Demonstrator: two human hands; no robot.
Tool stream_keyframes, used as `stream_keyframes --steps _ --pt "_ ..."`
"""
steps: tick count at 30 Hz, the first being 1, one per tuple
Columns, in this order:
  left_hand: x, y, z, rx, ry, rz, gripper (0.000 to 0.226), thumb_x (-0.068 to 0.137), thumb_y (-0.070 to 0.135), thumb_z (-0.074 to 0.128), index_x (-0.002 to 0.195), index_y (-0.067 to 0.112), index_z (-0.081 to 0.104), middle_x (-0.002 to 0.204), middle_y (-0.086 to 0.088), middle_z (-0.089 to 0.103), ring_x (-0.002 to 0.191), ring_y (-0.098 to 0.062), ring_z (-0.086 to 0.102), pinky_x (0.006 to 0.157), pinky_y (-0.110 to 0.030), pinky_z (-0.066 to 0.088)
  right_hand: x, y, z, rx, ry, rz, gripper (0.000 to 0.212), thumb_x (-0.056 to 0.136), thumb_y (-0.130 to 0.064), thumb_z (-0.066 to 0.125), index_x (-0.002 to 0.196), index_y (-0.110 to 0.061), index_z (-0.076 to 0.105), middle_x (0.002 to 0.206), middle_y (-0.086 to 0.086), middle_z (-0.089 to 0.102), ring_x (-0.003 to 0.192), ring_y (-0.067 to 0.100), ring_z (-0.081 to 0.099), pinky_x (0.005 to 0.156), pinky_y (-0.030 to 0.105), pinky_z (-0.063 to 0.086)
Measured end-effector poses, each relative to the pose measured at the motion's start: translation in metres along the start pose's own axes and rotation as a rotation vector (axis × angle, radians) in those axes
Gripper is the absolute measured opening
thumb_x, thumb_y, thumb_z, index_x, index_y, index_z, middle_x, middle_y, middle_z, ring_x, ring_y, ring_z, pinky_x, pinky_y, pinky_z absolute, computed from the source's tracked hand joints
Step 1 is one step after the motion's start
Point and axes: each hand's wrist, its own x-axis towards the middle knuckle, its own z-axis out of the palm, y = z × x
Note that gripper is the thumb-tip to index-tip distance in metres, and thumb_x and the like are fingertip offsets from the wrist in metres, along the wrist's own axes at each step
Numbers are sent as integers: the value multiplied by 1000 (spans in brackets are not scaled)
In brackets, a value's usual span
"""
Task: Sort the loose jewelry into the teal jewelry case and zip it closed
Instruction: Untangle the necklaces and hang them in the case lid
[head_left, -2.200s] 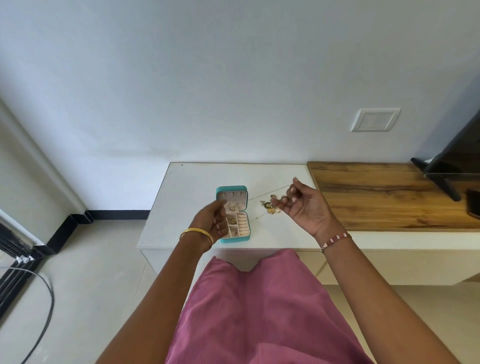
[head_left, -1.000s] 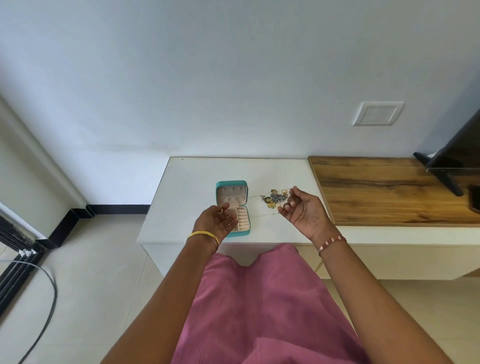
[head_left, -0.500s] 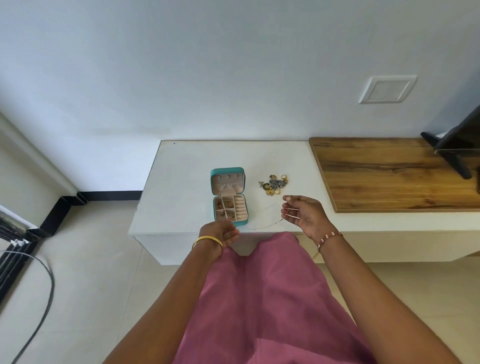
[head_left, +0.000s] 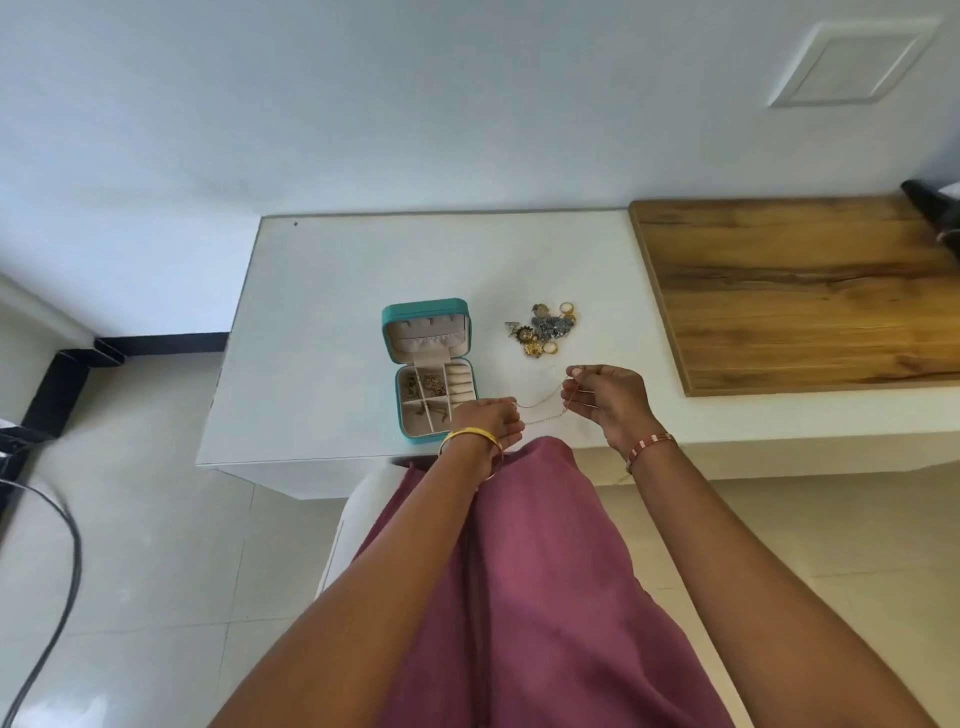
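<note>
Nearest, a pink garment (head_left: 519, 597) hangs over pale floor tiles (head_left: 156, 545). Beyond, both hands stretch a thin gold chain (head_left: 543, 404) above the white tabletop's (head_left: 322, 291) front edge: the left hand (head_left: 488, 421) pinches one end, the right hand (head_left: 605, 397) the other. Just left lies the open teal zip-around jewelry case (head_left: 428, 369), small gold pieces in its beige compartments. Farther back sits the loose jewelry pile (head_left: 543, 330), beside a wooden slab (head_left: 800, 291). Since earlier, the hands have closed together.

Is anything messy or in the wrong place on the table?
Yes. A jumbled pile of jewelry lies loose on the white table, right of the open teal case. Both hands hold a thin chain, not yet stowed.
</note>
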Motion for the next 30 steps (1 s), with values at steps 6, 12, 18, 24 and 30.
stream_keyframes --steps 6,12,18,24,30 --pt "16 6 12 57 -4 18 21 89 -3 44 75 5 56 66 -6 48 59 -14 45 48 -16 40 19 13 9 -200 54 -49 12 86 1 57 95 4 64 70 9 60 61 16 56 55 19 52" --pt "13 6 10 73 17 72 31 89 -3 43 117 -6 56 70 -7 53 75 -23 52 68 -26 44 20 20 17 -534 105 -248 12 84 0 56 87 0 69 86 18 66 74 23 60 78 36 51" --pt "-19 10 -12 -154 -27 83 23 91 -7 37 105 -1 55 67 -7 46 48 -9 49 41 -11 38 -6 10 41 -791 124 -515 22 86 -2 53 103 0 68 105 15 69 98 25 63 79 19 40" --pt "-32 2 -58 -260 193 164 22 90 0 40 101 1 60 77 -9 61 70 -17 60 71 -24 49 -26 18 83 -919 -84 -611 18 85 -5 56 95 -6 71 100 10 71 91 22 65 78 21 44" --pt "-27 7 -92 -297 342 195 24 88 -5 38 88 3 61 72 -7 60 64 -16 57 56 -18 49 -26 28 113 -1178 -179 -681 22 86 -8 52 101 -7 68 108 13 66 97 27 61 80 32 49"
